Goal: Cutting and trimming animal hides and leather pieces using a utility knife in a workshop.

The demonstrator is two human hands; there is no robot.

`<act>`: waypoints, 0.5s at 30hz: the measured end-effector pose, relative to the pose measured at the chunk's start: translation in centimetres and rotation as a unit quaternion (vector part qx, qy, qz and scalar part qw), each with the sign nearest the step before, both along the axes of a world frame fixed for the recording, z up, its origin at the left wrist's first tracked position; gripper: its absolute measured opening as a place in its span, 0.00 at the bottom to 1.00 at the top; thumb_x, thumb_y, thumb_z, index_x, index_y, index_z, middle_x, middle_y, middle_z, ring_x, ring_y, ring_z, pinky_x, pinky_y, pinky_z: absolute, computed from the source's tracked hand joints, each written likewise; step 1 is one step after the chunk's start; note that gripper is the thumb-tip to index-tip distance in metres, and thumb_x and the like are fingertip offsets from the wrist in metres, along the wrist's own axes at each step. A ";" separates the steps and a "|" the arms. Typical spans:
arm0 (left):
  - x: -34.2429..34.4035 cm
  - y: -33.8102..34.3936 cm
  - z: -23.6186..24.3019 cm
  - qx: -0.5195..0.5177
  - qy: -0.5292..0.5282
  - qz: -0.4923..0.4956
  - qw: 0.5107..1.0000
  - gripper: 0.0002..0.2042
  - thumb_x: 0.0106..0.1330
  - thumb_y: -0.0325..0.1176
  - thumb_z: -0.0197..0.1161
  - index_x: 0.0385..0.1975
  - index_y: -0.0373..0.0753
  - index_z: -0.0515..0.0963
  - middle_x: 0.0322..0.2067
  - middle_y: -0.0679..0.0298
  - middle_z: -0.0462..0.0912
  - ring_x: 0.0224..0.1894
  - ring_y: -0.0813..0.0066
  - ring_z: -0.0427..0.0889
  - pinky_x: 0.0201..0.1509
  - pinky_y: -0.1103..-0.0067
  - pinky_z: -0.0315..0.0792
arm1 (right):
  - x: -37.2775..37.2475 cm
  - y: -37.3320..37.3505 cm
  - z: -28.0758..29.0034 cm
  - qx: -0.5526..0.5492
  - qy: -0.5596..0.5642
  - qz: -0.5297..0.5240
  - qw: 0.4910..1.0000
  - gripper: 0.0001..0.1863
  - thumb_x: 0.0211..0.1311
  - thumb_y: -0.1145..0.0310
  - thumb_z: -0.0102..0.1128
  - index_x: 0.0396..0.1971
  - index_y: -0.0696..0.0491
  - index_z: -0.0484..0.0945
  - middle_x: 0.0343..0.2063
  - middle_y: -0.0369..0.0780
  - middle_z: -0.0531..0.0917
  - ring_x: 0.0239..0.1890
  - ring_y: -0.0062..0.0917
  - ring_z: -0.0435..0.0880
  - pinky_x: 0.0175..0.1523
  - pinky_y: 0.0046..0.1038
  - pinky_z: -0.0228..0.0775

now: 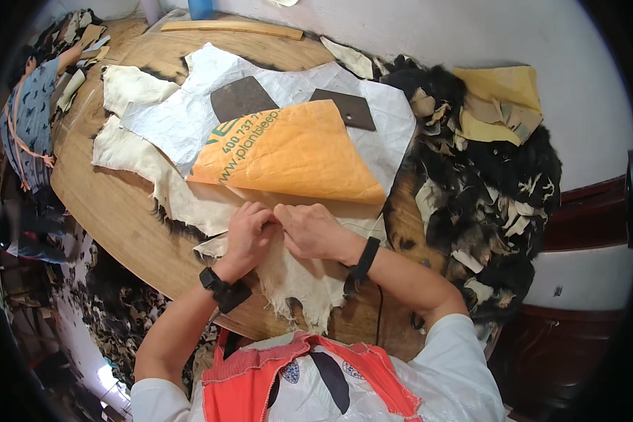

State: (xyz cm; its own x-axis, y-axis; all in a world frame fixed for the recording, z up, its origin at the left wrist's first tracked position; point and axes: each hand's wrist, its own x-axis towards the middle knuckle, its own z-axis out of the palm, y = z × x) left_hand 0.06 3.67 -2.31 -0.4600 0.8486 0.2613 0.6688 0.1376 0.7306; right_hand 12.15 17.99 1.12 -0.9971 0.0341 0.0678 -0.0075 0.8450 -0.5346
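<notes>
Our left hand [248, 235] and right hand [314, 233] meet, pinching the pale hide [299, 281]. It lies before us on the wooden table [95, 193], by the near edge of the orange sheet [306, 151].

Wooden table [112, 211] under a pale hide [183, 200], a wooden strip [232, 29] and, apparently, black fur scraps [496, 214].

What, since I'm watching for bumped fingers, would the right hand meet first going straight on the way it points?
Most likely the left hand: the right hand points leftward at it, the two close together over the pale hide. Whether they touch is unclear.
</notes>
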 end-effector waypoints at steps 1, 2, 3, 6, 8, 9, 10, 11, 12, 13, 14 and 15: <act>-0.3 0.0 -0.1 -0.006 0.000 -0.004 1.000 0.05 0.49 0.28 0.70 0.26 0.40 0.81 0.28 0.63 0.77 0.36 0.58 0.75 0.42 0.68 0.66 | 0.0 0.2 0.3 0.000 0.001 0.001 1.000 0.14 0.51 0.70 0.61 0.36 0.56 0.68 0.28 0.45 0.77 0.34 0.40 0.82 0.37 0.40 0.75; -0.4 -0.1 0.0 -0.007 0.003 0.004 1.000 0.05 0.49 0.28 0.70 0.26 0.40 0.81 0.28 0.63 0.77 0.36 0.58 0.75 0.42 0.68 0.66 | 0.0 0.2 0.4 0.000 0.005 0.008 1.000 0.14 0.51 0.70 0.61 0.36 0.56 0.68 0.28 0.45 0.77 0.34 0.40 0.82 0.37 0.40 0.75; -0.5 -0.2 0.2 -0.014 0.005 0.004 1.000 0.05 0.49 0.28 0.69 0.25 0.40 0.80 0.28 0.63 0.77 0.36 0.58 0.75 0.42 0.67 0.66 | -0.1 0.2 0.6 0.022 0.049 0.006 0.999 0.14 0.52 0.69 0.63 0.35 0.55 0.69 0.28 0.44 0.77 0.33 0.38 0.81 0.37 0.38 0.74; -1.3 -1.4 -0.7 -0.031 0.004 0.002 1.000 0.06 0.47 0.26 0.67 0.26 0.40 0.80 0.29 0.61 0.77 0.37 0.57 0.75 0.42 0.65 0.67 | -0.8 -0.4 0.8 0.097 0.172 0.027 0.980 0.15 0.51 0.65 0.68 0.38 0.51 0.75 0.28 0.38 0.76 0.31 0.32 0.79 0.35 0.33 0.74; -0.9 -1.6 -1.0 0.039 -0.003 -0.015 0.999 0.09 0.44 0.25 0.66 0.28 0.40 0.80 0.30 0.59 0.77 0.38 0.55 0.75 0.43 0.64 0.67 | -1.0 -0.3 0.5 0.154 0.234 0.061 0.958 0.14 0.51 0.66 0.67 0.39 0.50 0.79 0.28 0.36 0.76 0.30 0.28 0.79 0.34 0.31 0.73; -1.1 -1.9 -1.5 0.019 0.002 -0.040 0.999 0.12 0.42 0.24 0.66 0.30 0.40 0.80 0.32 0.57 0.77 0.39 0.53 0.74 0.44 0.64 0.67 | -1.3 -0.9 1.2 0.169 0.227 0.077 0.956 0.11 0.50 0.67 0.66 0.36 0.49 0.80 0.29 0.36 0.78 0.30 0.27 0.79 0.33 0.30 0.72; -0.8 -1.7 -1.0 0.044 0.020 -0.029 0.998 0.12 0.42 0.25 0.66 0.30 0.40 0.80 0.33 0.58 0.76 0.40 0.54 0.75 0.45 0.64 0.67 | -1.0 -1.1 1.1 0.170 0.237 0.085 0.953 0.10 0.50 0.68 0.66 0.34 0.49 0.81 0.30 0.36 0.80 0.30 0.26 0.79 0.33 0.30 0.71; -0.4 -1.8 -0.9 0.070 0.019 -0.023 0.997 0.12 0.43 0.26 0.66 0.31 0.40 0.80 0.33 0.59 0.76 0.41 0.55 0.75 0.46 0.65 0.67 | -0.8 -1.2 1.0 0.174 0.229 0.098 0.953 0.10 0.50 0.69 0.65 0.35 0.50 0.81 0.30 0.36 0.79 0.30 0.28 0.79 0.33 0.31 0.69; -0.5 -1.8 -2.1 0.048 0.018 -0.029 0.998 0.10 0.45 0.27 0.65 0.31 0.41 0.80 0.32 0.59 0.76 0.42 0.55 0.75 0.46 0.65 0.68 | -0.9 -1.4 0.9 0.191 0.216 0.116 0.951 0.10 0.50 0.69 0.65 0.34 0.50 0.80 0.29 0.36 0.78 0.30 0.30 0.78 0.33 0.33 0.68; -0.2 -1.5 -2.2 0.053 0.023 -0.028 0.998 0.09 0.47 0.29 0.64 0.30 0.41 0.80 0.31 0.60 0.75 0.41 0.56 0.75 0.45 0.65 0.68 | -0.6 -1.7 1.3 0.175 0.200 0.100 0.959 0.07 0.51 0.70 0.63 0.30 0.51 0.77 0.27 0.38 0.75 0.29 0.33 0.76 0.33 0.36 0.67; 0.0 -1.3 -1.8 0.043 0.032 -0.035 0.998 0.07 0.49 0.30 0.65 0.28 0.42 0.79 0.30 0.61 0.74 0.40 0.58 0.75 0.44 0.65 0.67 | -0.2 -1.5 1.3 0.188 0.188 0.107 0.958 0.06 0.50 0.70 0.63 0.28 0.52 0.75 0.26 0.39 0.73 0.29 0.34 0.75 0.33 0.36 0.66; 0.6 -1.0 -1.6 0.047 0.042 -0.029 0.998 0.06 0.49 0.31 0.65 0.27 0.43 0.78 0.29 0.62 0.73 0.39 0.60 0.73 0.43 0.66 0.65 | 0.3 -1.1 1.3 0.205 0.172 0.106 0.957 0.06 0.50 0.71 0.62 0.26 0.52 0.73 0.25 0.40 0.72 0.29 0.35 0.74 0.33 0.37 0.66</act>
